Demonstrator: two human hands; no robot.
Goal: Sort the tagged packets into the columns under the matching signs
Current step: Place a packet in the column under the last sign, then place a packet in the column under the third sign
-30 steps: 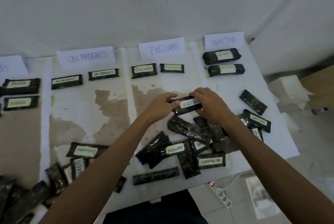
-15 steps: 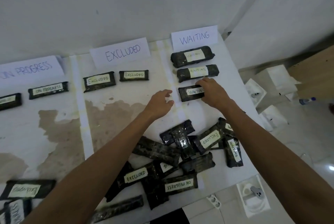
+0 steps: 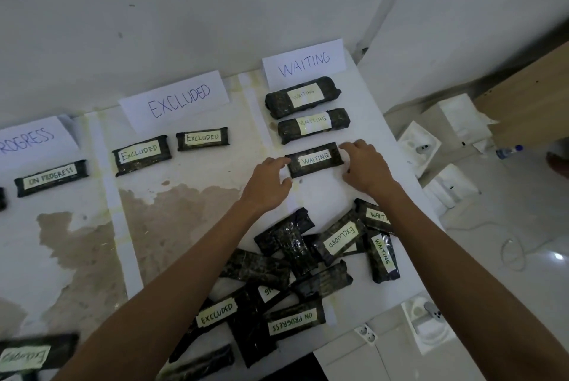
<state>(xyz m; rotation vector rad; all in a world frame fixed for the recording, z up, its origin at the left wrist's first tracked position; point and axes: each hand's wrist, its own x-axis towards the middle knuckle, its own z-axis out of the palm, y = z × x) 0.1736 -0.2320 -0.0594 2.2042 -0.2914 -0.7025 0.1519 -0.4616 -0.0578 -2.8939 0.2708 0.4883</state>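
Surface: white table (image 3: 215, 183) w/ brown stains, against white wall (image 3: 184, 11).
Hands: left hand (image 3: 268, 183) has fingers loosely bent, index tip at left end of third WAITING packet (image 3: 315, 160), holding nothing. right hand (image 3: 366, 165) straddles its right end, fingertips at top corner; pinch or mere touch, can't tell.
Packet: lies flat btwn both hands, tag up, under WAITING sign (image 3: 303, 63) and just below two thicker WAITING packets (image 3: 303, 96).
Next column: EXCLUDED sign (image 3: 175, 100) w/ two EXCLUDED packets (image 3: 141, 154) side by side.
Far left: ON PROGRESS sign (image 3: 30, 139) cut off, only "PROGRESS" shows; one ON PROGRESS packet (image 3: 51, 177) below it; edge packet (image 3: 1, 199) mostly out of frame, tag unseen.
Pile: unsorted pile (image 3: 295, 257) near front edge. Forearms cover part; several packets lie tag-down or overlapped, so unreadable. Legible tags: EXCLUDED, WAITING, ON PROGRESS.
Bottom left: blurred packet (image 3: 27, 356), tag upside down, hard to read.
Floor: white boxes (image 3: 455, 116), power strip (image 3: 366, 333).
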